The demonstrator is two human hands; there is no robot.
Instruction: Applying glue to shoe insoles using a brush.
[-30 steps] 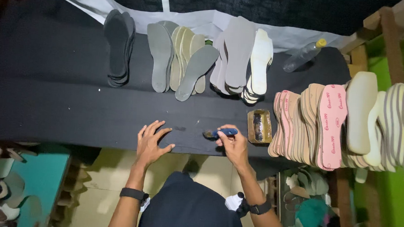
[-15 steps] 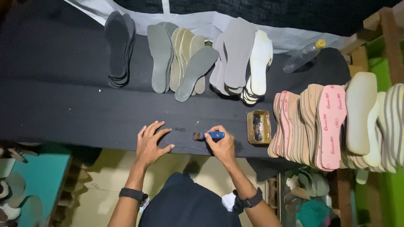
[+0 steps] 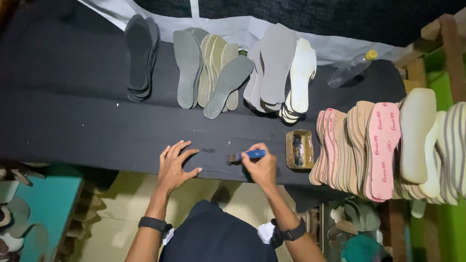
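Right hand (image 3: 263, 169) pinches a blue-handled brush (image 3: 246, 155) at the near table (image 3: 60, 123) edge; left hand (image 3: 173, 165) lies flat beside it, fingers spread. A small yellow tin (image 3: 300, 149) sits right of the brush, contents dark and unclear. The pink insoles (image 3: 383, 150) at right carry red print, and the far-right stacks are cut off.

Blue-handled brush (image 3: 247, 156) — black table (image 3: 60, 123)
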